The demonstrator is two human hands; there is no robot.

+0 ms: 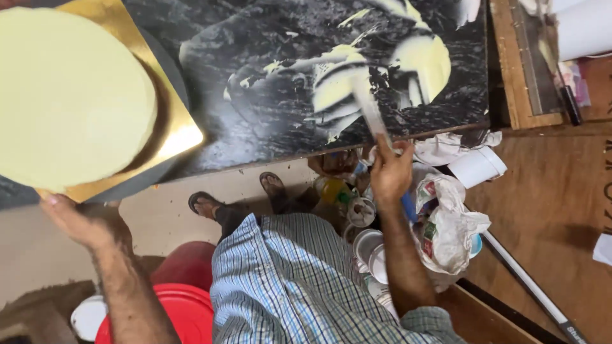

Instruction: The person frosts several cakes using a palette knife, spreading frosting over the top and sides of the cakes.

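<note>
A round cake (pixel 67 95) covered in pale yellow cream sits on a square gold board (pixel 175 127) at the left edge of a black marble counter (pixel 255 121). My left hand (pixel 83 220) is under the board's near edge, fingers against it. My right hand (pixel 390 169) grips the handle of a long flat spatula (pixel 364 102), whose blade lies over smears of yellow cream (pixel 421 60) on the counter.
Under the counter lie plastic bags (pixel 449 223), white cups (pixel 370 245) and bottles. A red bucket lid (pixel 172 312) is near my feet. A wooden table (pixel 542 191) and a white pole (pixel 529 286) stand to the right.
</note>
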